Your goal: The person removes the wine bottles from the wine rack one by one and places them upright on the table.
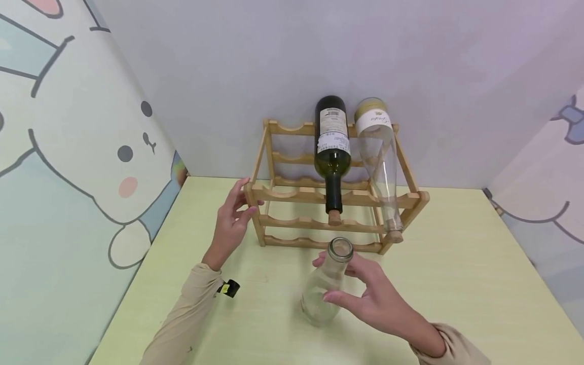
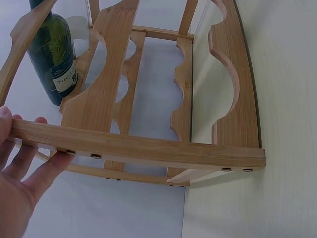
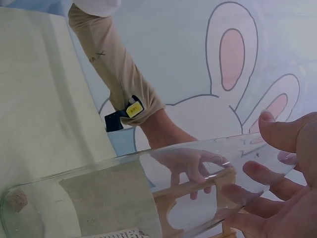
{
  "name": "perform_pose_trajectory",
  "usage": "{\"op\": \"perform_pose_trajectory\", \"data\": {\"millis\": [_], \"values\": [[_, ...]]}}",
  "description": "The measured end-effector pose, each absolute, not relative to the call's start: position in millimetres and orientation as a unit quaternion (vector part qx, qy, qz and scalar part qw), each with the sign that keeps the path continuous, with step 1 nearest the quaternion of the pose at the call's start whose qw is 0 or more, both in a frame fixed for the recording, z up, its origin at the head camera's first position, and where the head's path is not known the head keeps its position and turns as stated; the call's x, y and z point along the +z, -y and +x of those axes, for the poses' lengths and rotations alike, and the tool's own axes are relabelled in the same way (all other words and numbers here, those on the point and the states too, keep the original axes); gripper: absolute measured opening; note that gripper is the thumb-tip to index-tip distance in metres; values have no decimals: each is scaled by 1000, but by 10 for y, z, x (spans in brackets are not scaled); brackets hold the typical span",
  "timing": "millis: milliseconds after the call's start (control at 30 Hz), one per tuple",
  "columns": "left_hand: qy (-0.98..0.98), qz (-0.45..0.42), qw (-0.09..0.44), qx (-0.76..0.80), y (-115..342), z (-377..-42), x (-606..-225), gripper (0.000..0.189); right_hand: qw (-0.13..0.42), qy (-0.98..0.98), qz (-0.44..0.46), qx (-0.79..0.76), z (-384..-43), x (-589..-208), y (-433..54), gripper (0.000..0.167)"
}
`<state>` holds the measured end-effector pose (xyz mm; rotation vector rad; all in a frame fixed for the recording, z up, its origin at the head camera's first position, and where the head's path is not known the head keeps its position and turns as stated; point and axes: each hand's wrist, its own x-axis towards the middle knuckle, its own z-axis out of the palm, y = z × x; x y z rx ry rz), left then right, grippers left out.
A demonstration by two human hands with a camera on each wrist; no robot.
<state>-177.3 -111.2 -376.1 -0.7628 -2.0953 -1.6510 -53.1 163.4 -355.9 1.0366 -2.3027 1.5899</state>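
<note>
A clear glass bottle (image 1: 319,296) stands in front of the rack, its uncorked mouth facing up. My right hand (image 1: 376,299) curls round its upper part, thumb at the near side and fingers behind the glass. In the right wrist view a brown cork-like piece (image 3: 17,200) shows at the base end of this bottle (image 3: 109,198). My left hand (image 1: 231,223) grips the front left post of a wooden wine rack (image 1: 303,195); the left wrist view has the fingers (image 2: 47,176) against the wood. Corked bottles lie on its top tier: a dark green one (image 1: 332,167) and a clear one (image 1: 385,167).
The rack stands on a pale yellow table (image 1: 474,263), close to a plain light wall (image 1: 237,61) behind. Cartoon-painted walls (image 1: 68,142) rise on the left and right. A black band with a yellow tag (image 1: 226,288) sits at the left sleeve.
</note>
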Motion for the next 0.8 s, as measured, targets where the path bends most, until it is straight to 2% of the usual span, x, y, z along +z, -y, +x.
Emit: {"op": "perform_pose_trajectory", "data": {"millis": [800], "values": [[738,-271,185,-590,1116,-1764,-3760,58,135,762,348,530,-435,-3524,-1792,59]]}}
